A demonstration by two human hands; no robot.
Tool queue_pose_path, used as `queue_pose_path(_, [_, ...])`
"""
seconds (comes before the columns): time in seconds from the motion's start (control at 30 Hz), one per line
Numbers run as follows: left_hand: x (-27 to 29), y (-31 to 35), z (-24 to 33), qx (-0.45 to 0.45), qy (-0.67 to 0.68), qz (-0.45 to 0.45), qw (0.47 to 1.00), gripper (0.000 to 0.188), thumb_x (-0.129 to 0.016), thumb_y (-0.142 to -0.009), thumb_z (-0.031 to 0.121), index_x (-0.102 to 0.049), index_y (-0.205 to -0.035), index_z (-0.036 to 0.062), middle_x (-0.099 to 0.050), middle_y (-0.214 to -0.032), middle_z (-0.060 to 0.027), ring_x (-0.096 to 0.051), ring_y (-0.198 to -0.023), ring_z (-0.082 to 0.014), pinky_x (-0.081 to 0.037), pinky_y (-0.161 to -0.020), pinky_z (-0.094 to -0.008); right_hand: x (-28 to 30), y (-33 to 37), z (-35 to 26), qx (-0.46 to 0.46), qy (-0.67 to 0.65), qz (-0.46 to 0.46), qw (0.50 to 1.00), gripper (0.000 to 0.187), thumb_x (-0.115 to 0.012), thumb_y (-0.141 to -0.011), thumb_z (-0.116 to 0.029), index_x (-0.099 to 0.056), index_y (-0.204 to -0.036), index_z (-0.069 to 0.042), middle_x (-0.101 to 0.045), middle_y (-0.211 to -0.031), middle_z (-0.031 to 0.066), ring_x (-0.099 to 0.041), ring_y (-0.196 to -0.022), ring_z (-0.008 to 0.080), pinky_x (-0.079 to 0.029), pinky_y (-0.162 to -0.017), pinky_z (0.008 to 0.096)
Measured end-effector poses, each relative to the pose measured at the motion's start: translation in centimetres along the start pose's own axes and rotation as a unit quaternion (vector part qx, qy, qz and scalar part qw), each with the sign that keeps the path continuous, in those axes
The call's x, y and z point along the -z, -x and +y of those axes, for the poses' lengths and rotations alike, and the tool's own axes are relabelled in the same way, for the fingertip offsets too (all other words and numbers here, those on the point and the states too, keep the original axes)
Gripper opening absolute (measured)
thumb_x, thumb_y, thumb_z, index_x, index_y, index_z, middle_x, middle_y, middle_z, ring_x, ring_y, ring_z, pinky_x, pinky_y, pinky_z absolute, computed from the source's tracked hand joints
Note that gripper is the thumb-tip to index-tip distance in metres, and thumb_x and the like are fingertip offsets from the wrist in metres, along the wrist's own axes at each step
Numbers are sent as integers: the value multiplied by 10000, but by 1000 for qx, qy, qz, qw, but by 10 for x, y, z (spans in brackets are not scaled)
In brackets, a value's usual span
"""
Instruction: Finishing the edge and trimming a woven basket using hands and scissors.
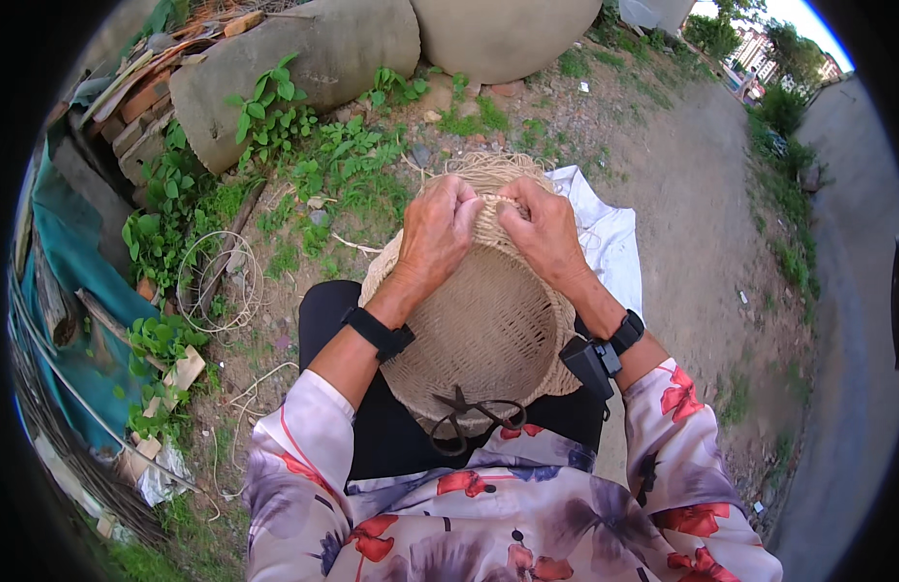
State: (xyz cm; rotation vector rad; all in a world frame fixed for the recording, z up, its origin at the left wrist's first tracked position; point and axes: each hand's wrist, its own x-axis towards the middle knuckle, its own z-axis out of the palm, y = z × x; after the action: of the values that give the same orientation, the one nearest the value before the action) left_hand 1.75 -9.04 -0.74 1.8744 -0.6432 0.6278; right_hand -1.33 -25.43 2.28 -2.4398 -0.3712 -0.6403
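Observation:
On my lap rests a round woven basket of pale straw-coloured cord, its hollow turned up toward me. Both hands meet at its far rim. My left hand is closed, thumb and fingers pinching the rim cord from the left. From the right, my right hand pinches the same stretch of rim, its fingertips close to the left ones. Beyond the knuckles lies a bundle of loose cord. A dark string tied in a bow lies at the near side of the basket.
A white cloth or sack lies right of the basket. Coiled pale cord rests among weeds at left. Concrete pipe pieces, bricks and a green tarp line the left side. A dirt path runs along a wall at right.

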Motion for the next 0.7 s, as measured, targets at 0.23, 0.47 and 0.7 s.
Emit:
queue_pose_path(0.23, [18, -11, 11, 116, 82, -112, 983, 94, -606, -847, 82, -585, -855, -9, -616, -758, -145, -606, -698, -288, -472, -676, -380, 7, 18, 20, -176, -392, -5, 903, 258, -494, -975, -255, -608, -1018, -27, -576, -814, -5, -519, -729, 80, -444, -656, 247])
queue_pose_path(0.47, [17, -16, -3, 29, 60, -150, 986, 197, -531, -906, 151, -617, -977, -12, -637, -819, -177, -623, -759, -312, -478, -710, -387, -1, 11, 19, -131, -288, 9, 949, 316, -499, -973, -297, -609, -938, -2, -531, -745, 0, -478, -705, 77, -419, -638, 256])
queue_pose_path(0.7, [7, -17, -22, -11, 20, -175, 984, 257, -479, -943, 196, -592, -1034, -16, -630, -823, -159, -596, -753, -257, -466, -734, -362, -29, 1, 37, -123, -265, 14, 956, 314, -558, -935, -256, -535, -759, 3, -460, -639, -12, -412, -626, 87, -381, -555, 289])
